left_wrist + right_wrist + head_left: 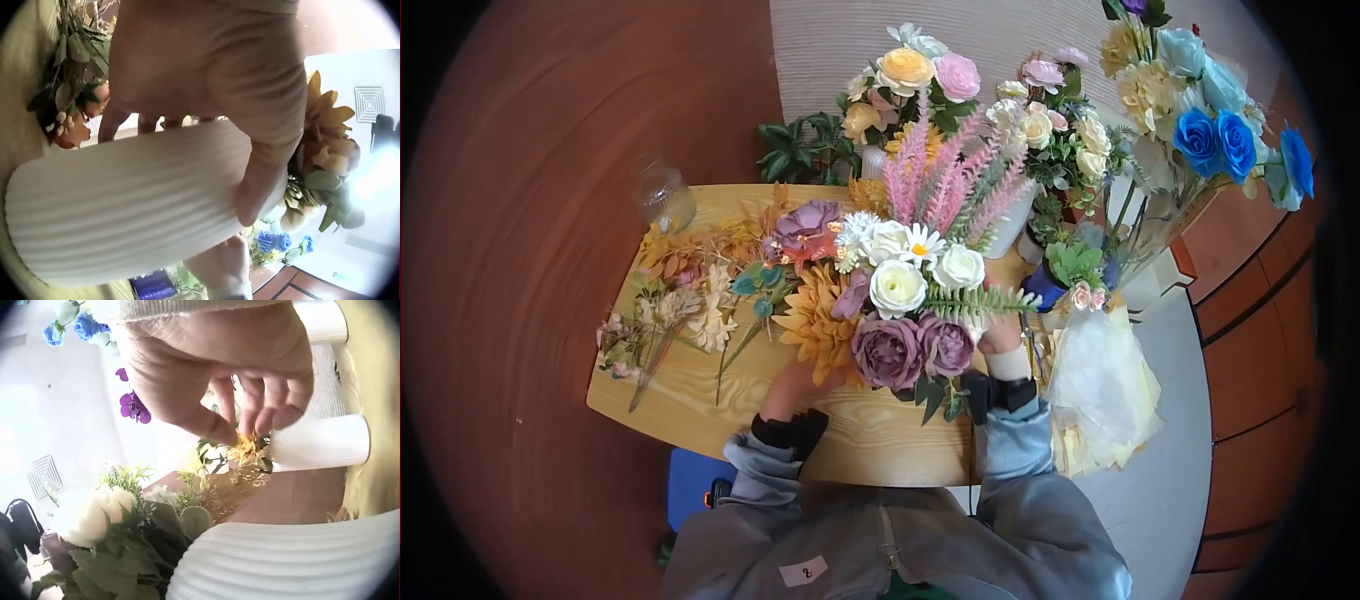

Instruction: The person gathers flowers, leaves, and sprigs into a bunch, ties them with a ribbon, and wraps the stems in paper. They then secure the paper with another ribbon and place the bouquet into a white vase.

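My left hand (798, 386) reaches under the bouquet's left side in the head view. In the left wrist view that hand (212, 69) grips a tilted-looking white ribbed vase (125, 200), thumb on one side and fingers on the other. White roses (897, 289), mauve roses (887, 353), pink sprays (945, 180) and an orange flower (815, 318) fill the bouquet and hide the vase from above. My right hand (1000, 335) is at its right edge beside a fern. Its fingers hang loosely curled in the right wrist view, the hand (231, 375) holding nothing visible, above the vase (294, 562).
Loose stems (662, 310) lie across the table's left part. A glass jar (665, 198) stands at the back left corner. Behind are other vases with flowers, and blue roses (1215, 143) at the right. White wrapping material (1105, 390) lies right of the table.
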A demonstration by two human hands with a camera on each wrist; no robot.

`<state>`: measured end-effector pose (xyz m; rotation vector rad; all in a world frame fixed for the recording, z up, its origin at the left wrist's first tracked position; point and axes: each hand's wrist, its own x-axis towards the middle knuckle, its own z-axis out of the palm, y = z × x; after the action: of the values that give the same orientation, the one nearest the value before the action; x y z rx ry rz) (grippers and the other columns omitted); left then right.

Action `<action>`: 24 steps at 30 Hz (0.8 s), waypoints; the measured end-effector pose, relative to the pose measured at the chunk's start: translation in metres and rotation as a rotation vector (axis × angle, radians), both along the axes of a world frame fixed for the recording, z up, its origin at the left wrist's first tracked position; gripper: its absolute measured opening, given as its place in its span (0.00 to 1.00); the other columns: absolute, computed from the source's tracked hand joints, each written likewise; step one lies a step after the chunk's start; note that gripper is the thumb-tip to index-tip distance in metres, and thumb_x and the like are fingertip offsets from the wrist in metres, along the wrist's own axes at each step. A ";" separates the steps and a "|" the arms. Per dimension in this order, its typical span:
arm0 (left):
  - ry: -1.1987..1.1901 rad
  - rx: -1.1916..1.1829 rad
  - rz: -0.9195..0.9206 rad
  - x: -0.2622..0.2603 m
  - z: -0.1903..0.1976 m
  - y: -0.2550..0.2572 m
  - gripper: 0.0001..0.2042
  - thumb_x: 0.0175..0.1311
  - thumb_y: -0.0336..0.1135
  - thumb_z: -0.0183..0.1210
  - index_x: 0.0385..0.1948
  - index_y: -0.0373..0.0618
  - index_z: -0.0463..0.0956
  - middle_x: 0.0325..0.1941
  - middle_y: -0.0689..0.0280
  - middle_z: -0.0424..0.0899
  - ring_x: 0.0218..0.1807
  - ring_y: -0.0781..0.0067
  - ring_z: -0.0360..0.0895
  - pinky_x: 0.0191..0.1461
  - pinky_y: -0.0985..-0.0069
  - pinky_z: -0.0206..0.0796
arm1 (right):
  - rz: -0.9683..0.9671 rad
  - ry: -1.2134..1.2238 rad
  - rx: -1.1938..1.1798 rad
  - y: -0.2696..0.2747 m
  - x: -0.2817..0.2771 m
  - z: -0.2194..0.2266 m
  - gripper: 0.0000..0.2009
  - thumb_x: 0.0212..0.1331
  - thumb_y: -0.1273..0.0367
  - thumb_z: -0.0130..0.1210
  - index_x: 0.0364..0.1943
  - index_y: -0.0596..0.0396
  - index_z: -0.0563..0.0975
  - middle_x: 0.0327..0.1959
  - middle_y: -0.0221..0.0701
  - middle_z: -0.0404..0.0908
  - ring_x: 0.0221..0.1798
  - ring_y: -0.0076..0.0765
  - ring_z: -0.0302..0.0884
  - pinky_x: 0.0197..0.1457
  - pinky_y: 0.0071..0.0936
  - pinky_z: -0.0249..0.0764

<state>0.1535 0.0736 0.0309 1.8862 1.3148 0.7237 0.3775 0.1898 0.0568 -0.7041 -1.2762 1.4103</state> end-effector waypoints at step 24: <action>-0.052 0.134 0.089 0.017 0.041 -0.009 0.24 0.50 0.47 0.57 0.48 0.46 0.67 0.52 0.61 0.70 0.53 0.62 0.65 0.57 0.71 0.56 | 0.158 -0.969 0.957 -0.059 -0.002 0.006 0.25 0.43 0.68 0.59 0.50 0.54 0.68 0.51 0.38 0.68 0.56 0.42 0.61 0.61 0.35 0.54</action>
<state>0.1701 0.0643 0.0716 1.9092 1.3537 0.9205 0.3758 0.1303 0.0626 -0.5966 -2.5289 0.3463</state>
